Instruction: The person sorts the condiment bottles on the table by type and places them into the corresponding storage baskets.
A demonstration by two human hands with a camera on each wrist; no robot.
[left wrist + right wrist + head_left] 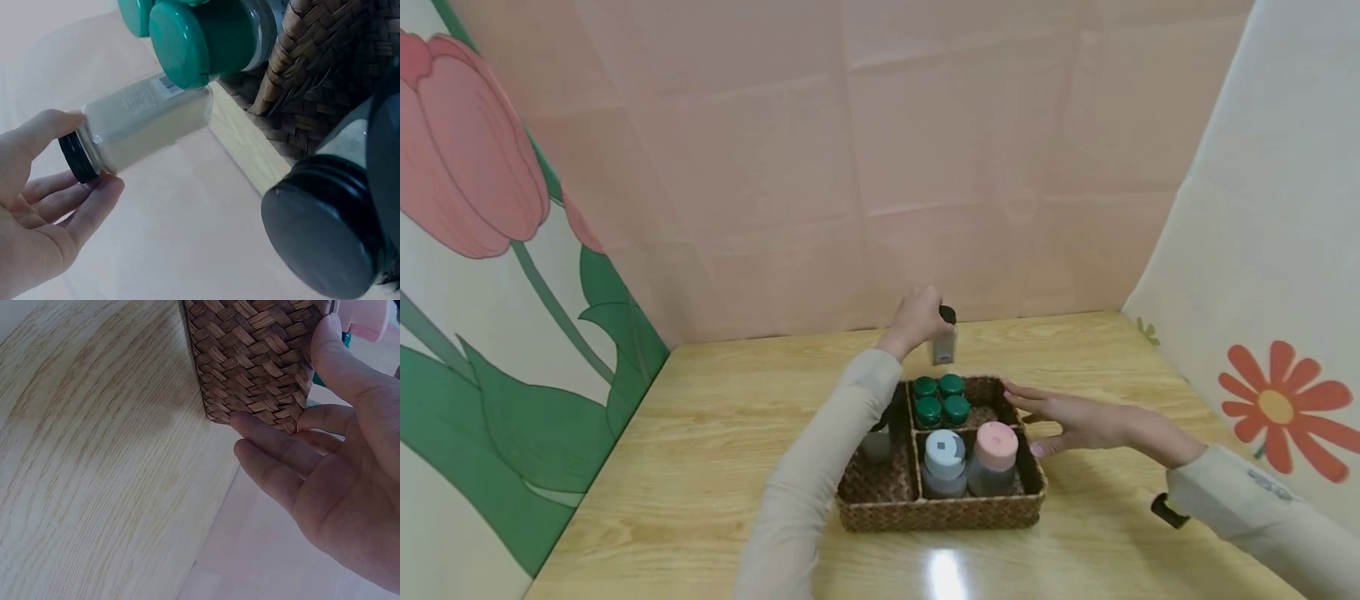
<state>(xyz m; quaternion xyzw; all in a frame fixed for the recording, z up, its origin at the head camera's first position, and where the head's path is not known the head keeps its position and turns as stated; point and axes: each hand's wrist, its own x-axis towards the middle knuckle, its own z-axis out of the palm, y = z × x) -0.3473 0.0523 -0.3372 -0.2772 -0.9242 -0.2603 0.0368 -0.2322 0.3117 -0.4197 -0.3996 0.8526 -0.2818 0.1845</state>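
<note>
My left hand [916,320] pinches the black lid of a clear square jar [943,346] behind the basket's back rim. In the left wrist view the thumb and fingertips grip that lid, and the jar [150,122] has pale contents. The woven brown basket [943,514] stands on the table. My right hand [1078,419] rests straight fingers against the basket's right side, its thumb at the rim in the right wrist view. Green-lidded jars [928,410] fill part of the back right compartment. Another black-lidded jar [877,445] sits in the left compartment, partly hidden by my left sleeve.
The front right compartment holds a white-lidded bottle [944,467] and a pink-lidded bottle [995,460]. The wooden table [715,450] runs back to a pink wall covering [775,208]. Flower-printed panels [1277,250] stand at both sides.
</note>
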